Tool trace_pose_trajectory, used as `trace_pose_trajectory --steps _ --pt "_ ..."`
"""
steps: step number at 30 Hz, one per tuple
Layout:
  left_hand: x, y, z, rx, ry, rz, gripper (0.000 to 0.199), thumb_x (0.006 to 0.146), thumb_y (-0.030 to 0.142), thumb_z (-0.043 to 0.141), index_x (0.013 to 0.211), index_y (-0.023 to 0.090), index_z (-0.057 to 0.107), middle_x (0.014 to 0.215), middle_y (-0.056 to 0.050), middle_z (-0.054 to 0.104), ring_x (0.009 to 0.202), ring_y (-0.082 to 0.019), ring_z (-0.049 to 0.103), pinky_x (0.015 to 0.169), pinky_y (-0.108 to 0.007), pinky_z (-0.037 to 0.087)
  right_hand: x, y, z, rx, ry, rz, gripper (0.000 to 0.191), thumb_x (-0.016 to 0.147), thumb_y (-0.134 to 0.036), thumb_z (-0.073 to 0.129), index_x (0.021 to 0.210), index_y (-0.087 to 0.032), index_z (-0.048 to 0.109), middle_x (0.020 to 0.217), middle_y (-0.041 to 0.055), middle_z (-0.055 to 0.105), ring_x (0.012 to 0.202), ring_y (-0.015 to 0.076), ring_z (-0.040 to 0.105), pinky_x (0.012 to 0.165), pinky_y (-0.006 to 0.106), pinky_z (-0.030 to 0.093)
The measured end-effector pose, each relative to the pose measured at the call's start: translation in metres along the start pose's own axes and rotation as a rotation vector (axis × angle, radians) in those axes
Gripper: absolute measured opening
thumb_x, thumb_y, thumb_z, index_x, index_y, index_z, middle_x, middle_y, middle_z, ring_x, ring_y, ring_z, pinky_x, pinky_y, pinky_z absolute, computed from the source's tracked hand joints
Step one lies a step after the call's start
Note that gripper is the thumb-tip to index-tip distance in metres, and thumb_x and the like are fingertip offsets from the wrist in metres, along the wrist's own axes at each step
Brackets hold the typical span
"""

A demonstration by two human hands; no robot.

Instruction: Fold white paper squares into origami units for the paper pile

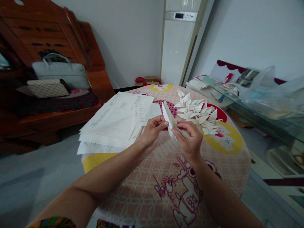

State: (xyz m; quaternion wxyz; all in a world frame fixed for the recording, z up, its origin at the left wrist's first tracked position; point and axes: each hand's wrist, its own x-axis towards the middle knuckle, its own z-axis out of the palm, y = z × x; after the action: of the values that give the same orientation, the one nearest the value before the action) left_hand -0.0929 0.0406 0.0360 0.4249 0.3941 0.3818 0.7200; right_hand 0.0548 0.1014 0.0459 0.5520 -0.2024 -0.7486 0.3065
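Observation:
A piece of folded white paper (pixel 168 116) is held upright between my two hands, above the middle of the round table. My left hand (pixel 154 129) pinches its left edge between thumb and fingers. On the other side, my right hand (pixel 190 136) grips the lower right part of the same paper. Just beyond my right hand lies a heap of folded paper cranes (pixel 198 110). To the left of my hands is a stack of printed paper sheets (pixel 114 117), with a smaller printed sheet (pixel 149 113) on its right side.
A patterned cloth (pixel 133 196) covers the table. At the right stands a glass shelf (pixel 266 123) with plastic bags (pixel 263 91) and papers on it. A wooden bench (pixel 99 82) at the left carries a grey handbag (pixel 71 74). A white cabinet-like appliance (pixel 178 47) stands behind.

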Motion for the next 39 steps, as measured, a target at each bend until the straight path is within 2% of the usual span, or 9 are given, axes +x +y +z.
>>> trace_pose_trajectory --steps 3,5,11,16,24,29,34,36,39 --pt "0.000 -0.001 -0.002 -0.011 -0.033 0.005 0.025 0.080 0.036 0.075 0.082 0.012 0.065 0.080 -0.004 0.071 0.071 -0.013 0.067 0.074 -0.027 0.055 -0.001 0.001 0.001 0.174 0.027 0.195 0.015 0.083 -0.031 0.067 0.093 -0.020 0.070 0.087 0.0043 0.072 0.079 0.0193 0.069 0.073 0.033 0.057" --pt "0.000 -0.001 -0.002 -0.015 -0.050 0.003 0.024 0.082 0.035 0.074 0.085 0.013 0.066 0.081 -0.004 0.071 0.071 -0.014 0.067 0.076 -0.029 0.055 0.000 0.002 0.000 0.235 0.013 0.291 0.017 0.084 -0.034 0.066 0.090 -0.019 0.072 0.080 0.0035 0.072 0.073 0.0186 0.069 0.070 0.032 0.057" --pt "0.000 0.002 -0.003 -0.005 -0.058 -0.052 0.026 0.079 0.035 0.077 0.080 0.012 0.065 0.074 -0.003 0.069 0.066 -0.011 0.064 0.069 -0.024 0.053 0.005 0.006 -0.001 0.386 -0.126 0.498 0.016 0.074 -0.034 0.074 0.080 -0.019 0.074 0.068 0.0006 0.070 0.057 0.0137 0.062 0.055 0.026 0.051" --pt "0.000 0.002 -0.001 -0.012 -0.101 -0.083 0.027 0.079 0.036 0.076 0.083 0.011 0.065 0.073 -0.003 0.068 0.065 -0.011 0.064 0.067 -0.024 0.052 0.007 0.003 -0.002 0.370 -0.146 0.505 0.015 0.065 -0.030 0.078 0.071 -0.018 0.070 0.060 -0.0018 0.066 0.051 0.0106 0.055 0.049 0.023 0.044" --pt "0.000 0.003 0.000 0.025 -0.112 -0.126 0.029 0.070 0.031 0.083 0.072 0.012 0.061 0.069 -0.002 0.067 0.061 -0.009 0.060 0.061 -0.021 0.048 0.005 0.002 -0.001 0.279 -0.173 0.456 0.014 0.070 -0.027 0.070 0.066 -0.018 0.060 0.053 -0.0047 0.056 0.046 0.0081 0.047 0.044 0.021 0.037" --pt "0.000 0.004 0.001 0.094 -0.058 -0.131 0.029 0.066 0.030 0.085 0.072 0.011 0.064 0.067 -0.001 0.066 0.059 -0.008 0.059 0.060 -0.020 0.047 0.004 0.007 -0.002 0.215 -0.216 0.453 0.016 0.073 -0.030 0.067 0.065 -0.017 0.063 0.053 -0.0025 0.058 0.045 0.0099 0.051 0.043 0.022 0.040" --pt "-0.002 0.004 0.003 0.203 0.024 -0.100 0.029 0.066 0.032 0.084 0.070 0.011 0.064 0.066 0.000 0.065 0.058 -0.008 0.058 0.055 -0.019 0.044 0.003 0.012 -0.003 0.215 -0.285 0.408 0.025 0.084 -0.037 0.062 0.069 -0.017 0.067 0.057 -0.0001 0.063 0.051 0.0125 0.057 0.049 0.024 0.047" --pt "-0.002 0.004 0.003 0.233 0.048 -0.091 0.028 0.066 0.031 0.083 0.069 0.011 0.064 0.064 0.000 0.065 0.056 -0.008 0.056 0.053 -0.018 0.043 0.003 0.015 -0.003 0.245 -0.303 0.420 0.023 0.080 -0.038 0.068 0.071 -0.017 0.069 0.059 -0.0003 0.064 0.053 0.0121 0.058 0.051 0.024 0.048" --pt "-0.001 0.004 0.001 0.227 0.053 -0.144 0.026 0.065 0.030 0.083 0.069 0.011 0.065 0.063 0.000 0.066 0.054 -0.008 0.058 0.053 -0.019 0.044 0.003 0.019 -0.001 0.339 -0.335 0.529 0.023 0.071 -0.039 0.077 0.071 -0.017 0.070 0.058 -0.0006 0.066 0.050 0.0119 0.059 0.049 0.023 0.048"
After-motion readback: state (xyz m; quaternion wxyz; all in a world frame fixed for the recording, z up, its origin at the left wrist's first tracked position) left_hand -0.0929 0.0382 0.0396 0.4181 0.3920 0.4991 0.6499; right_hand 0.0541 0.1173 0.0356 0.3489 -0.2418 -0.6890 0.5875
